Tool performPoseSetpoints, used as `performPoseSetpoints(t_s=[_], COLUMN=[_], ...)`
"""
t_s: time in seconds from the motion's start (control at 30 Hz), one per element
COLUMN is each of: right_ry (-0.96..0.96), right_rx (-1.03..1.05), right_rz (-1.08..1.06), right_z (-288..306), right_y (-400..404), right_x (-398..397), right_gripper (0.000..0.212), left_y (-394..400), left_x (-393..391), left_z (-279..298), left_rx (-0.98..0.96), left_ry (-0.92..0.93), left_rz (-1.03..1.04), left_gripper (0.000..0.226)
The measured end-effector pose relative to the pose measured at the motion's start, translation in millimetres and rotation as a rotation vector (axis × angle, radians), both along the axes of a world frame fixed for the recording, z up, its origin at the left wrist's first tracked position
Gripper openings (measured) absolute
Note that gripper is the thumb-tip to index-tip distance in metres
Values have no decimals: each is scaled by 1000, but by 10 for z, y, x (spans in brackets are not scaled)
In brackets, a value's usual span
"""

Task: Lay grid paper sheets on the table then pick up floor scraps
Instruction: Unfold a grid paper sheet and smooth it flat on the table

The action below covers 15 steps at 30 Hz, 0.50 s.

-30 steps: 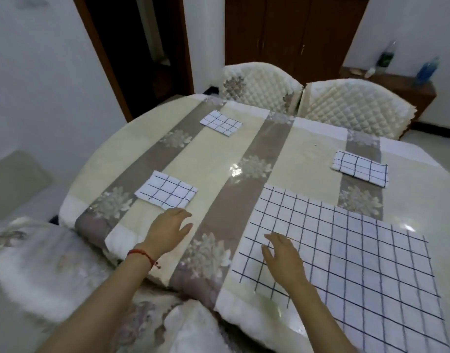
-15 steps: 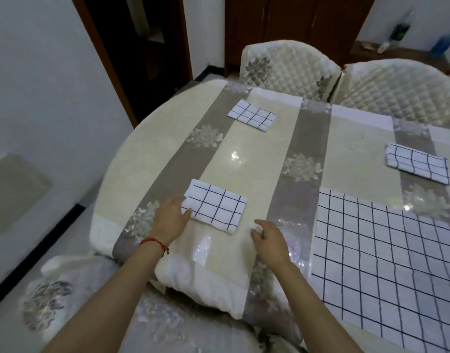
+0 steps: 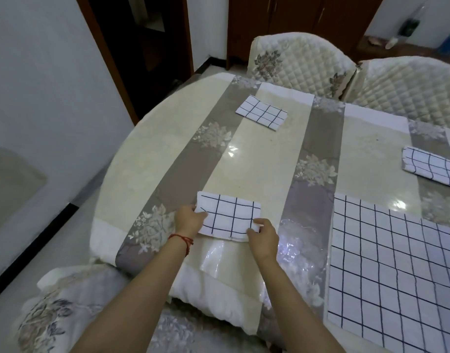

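A folded white sheet with dark grid lines (image 3: 229, 216) lies near the table's front edge. My left hand (image 3: 189, 220) pinches its left edge, thumb on top. My right hand (image 3: 263, 234) grips its lower right corner. A large unfolded grid sheet (image 3: 397, 263) is spread flat at the right. Another folded grid sheet (image 3: 261, 115) lies farther back, and a third (image 3: 430, 169) lies at the right edge of the view. The floor at the left shows no scraps.
The round table (image 3: 142, 159) wears a beige and grey floral cloth under clear plastic. Two quilted chairs (image 3: 302, 57) stand at the far side, one padded chair (image 3: 66, 317) below me. A white wall and dark doorway (image 3: 147, 42) are on the left.
My view swung left. My right hand left the large sheet and went over to the small folded sheet; both hands now hold that sheet by its edges.
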State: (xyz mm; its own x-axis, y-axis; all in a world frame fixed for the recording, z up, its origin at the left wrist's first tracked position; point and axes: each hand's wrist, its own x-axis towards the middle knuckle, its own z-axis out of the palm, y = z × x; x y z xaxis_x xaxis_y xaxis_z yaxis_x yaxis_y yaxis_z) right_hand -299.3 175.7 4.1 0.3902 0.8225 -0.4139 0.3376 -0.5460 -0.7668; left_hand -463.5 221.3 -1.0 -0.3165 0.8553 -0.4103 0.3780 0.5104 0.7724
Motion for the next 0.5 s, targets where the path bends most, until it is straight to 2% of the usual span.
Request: performPoseSetpoints(t_s=[0.2, 0.23, 0.27, 0.33, 0.37, 0.5], right_ry=[45, 65, 87, 150, 188, 289], right_rx=[114, 136, 161, 203, 224, 300], right_rz=[-54, -62, -63, -56, -56, -39], right_z=[126, 179, 239, 360, 422, 653], right_y=[-102, -111, -117, -126, -131, -151], right_x=[210, 253, 285, 327, 339, 327], right_gripper=[24, 23, 22, 19, 17, 11], left_y=[-147, -171, -196, -269, -325, -549], left_x=[-24, -10, 3, 54, 102, 386], left_z=[186, 225, 255, 328, 403, 685], left_rx=[50, 69, 90, 135, 177, 260], left_ry=[-151, -119, -27, 194, 239, 231], left_rz=[67, 69, 58, -45, -134, -563], left_gripper=[8, 3, 11, 40, 48, 67])
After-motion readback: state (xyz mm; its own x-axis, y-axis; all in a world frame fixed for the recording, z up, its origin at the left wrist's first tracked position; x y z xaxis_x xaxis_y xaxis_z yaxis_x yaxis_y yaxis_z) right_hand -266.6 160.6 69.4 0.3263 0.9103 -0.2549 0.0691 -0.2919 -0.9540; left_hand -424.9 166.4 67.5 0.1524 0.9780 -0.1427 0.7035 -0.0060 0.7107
